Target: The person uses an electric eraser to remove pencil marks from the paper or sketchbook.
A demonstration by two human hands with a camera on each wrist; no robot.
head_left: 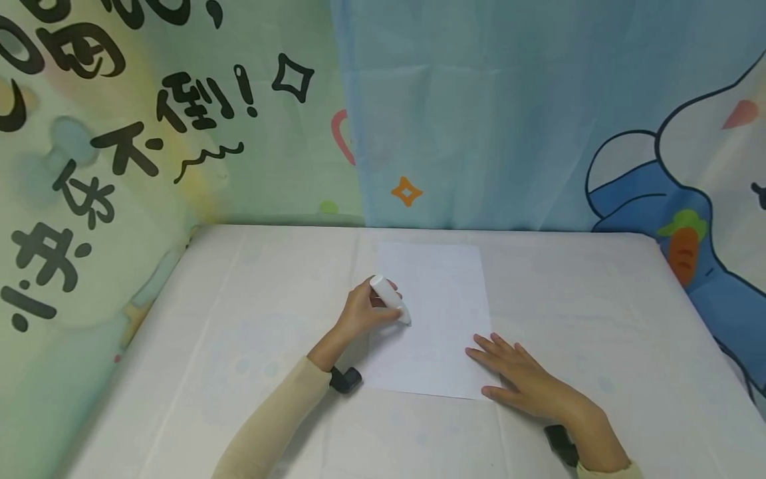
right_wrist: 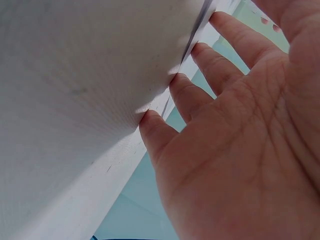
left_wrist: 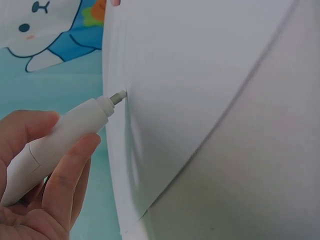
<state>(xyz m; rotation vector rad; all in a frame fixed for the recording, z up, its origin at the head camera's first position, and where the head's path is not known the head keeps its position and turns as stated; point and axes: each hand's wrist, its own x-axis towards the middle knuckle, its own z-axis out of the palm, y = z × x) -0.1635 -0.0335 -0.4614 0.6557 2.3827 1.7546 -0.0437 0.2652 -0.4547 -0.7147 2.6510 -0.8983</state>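
A white sheet of paper lies on the white-covered table. My left hand pinches a thick white pen between thumb and fingers, over the sheet's left half. In the left wrist view, the pen has a narrow grey tip that meets or almost meets the paper; I cannot tell whether it touches. With fingers spread and fairly straight, my right hand rests at the sheet's lower right edge. Its fingertips press on the surface in the right wrist view. No marks show on the paper.
The table has a white cloth over it. Behind it hangs a printed curtain in green and blue, with large characters at left and a cartoon rabbit at right. A black band sits on the left wrist.
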